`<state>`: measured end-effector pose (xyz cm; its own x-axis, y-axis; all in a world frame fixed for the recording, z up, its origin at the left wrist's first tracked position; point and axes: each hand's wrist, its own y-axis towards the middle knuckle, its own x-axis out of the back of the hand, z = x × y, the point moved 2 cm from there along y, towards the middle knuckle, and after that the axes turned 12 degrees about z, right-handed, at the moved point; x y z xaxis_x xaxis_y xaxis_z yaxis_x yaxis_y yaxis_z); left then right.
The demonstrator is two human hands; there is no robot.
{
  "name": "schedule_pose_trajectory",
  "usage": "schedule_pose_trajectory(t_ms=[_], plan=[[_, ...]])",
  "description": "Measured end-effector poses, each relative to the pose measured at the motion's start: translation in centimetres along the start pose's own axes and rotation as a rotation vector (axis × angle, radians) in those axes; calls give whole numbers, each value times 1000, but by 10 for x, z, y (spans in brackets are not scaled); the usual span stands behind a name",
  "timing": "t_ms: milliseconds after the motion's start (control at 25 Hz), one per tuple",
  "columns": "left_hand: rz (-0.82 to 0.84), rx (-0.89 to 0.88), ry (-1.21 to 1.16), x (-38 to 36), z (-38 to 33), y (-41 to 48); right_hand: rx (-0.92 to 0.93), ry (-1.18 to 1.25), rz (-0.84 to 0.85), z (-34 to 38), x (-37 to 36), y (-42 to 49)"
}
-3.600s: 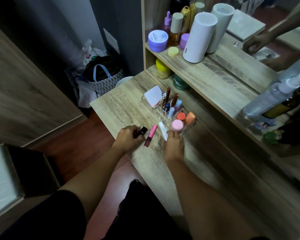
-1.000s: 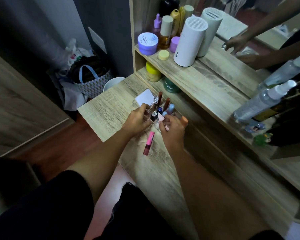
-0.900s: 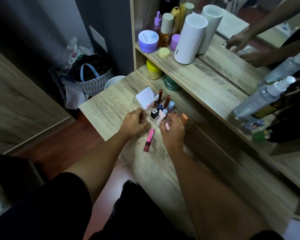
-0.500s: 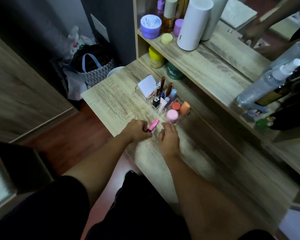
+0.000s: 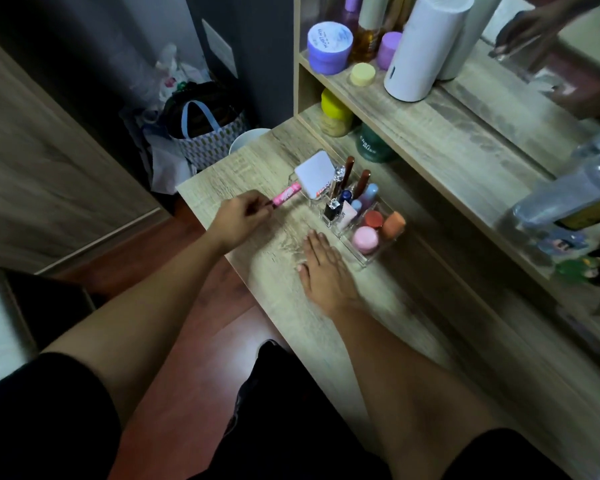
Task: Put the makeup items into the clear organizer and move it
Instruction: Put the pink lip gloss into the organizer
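Wood-grain desk (image 5: pixel 284 278) fills the middle of the view, with a shelf above its far side and a mirror behind that. On it, near the far edge, stands the clear organizer (image 5: pixel 368 259), already well stocked, and just to its left the left hand (image 5: pixel 238 220) pinches one pink tube (image 5: pixel 285 195) by its end between thumb and fingers, the tube lifted off the wood and pointing toward the organizer's near-left corner. The right hand (image 5: pixel 321 263) lies flat and released on the desk, holding nothing, its fingertips just beside the organizer's front wall. The step in hand looks like loading the last loose item: no other makeup lies on the bare desk. The next move likely calls for tipping the tube upright and dropping it into a free slot among the upright sticks, then taking the organizer in both hands to shift it. Counted inside: one white square compact (image 5: pixel 315 177) leaning at the back-left, two brown-capped sticks (image 5: pixel 355 174), one black-capped bottle (image 5: pixel 332 210), two pale blue tubes as far as can be told, one red-orange cap (image 5: pixel 373 219), one orange sponge (image 5: pixel 394 224) and one pink round jar (image 5: pixel 365 239). On the shelf stand one purple jar (image 5: pixel 329 43), one small yellow lid (image 5: pixel 362 73) and one tall white cylinder (image 5: pixel 421 46), doubled by its reflection.
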<state>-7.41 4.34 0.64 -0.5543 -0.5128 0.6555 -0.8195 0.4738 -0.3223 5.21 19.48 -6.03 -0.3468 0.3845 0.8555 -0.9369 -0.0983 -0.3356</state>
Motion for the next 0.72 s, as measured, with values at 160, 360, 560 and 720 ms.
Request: schedule_pose_trajectory(t_ms=[160, 360, 560, 720], plan=[[-14, -49, -84, 17, -7, 15, -14, -30, 34, -5, -8, 4], [59, -161, 30, 20, -33, 36, -36, -57, 14, -7, -13, 6], [144, -243, 295, 7, -57, 53, -45, -55, 3, -8, -17, 7], [130, -191, 114, -1, -66, 59, -48, -70, 11, -8, -18, 8]])
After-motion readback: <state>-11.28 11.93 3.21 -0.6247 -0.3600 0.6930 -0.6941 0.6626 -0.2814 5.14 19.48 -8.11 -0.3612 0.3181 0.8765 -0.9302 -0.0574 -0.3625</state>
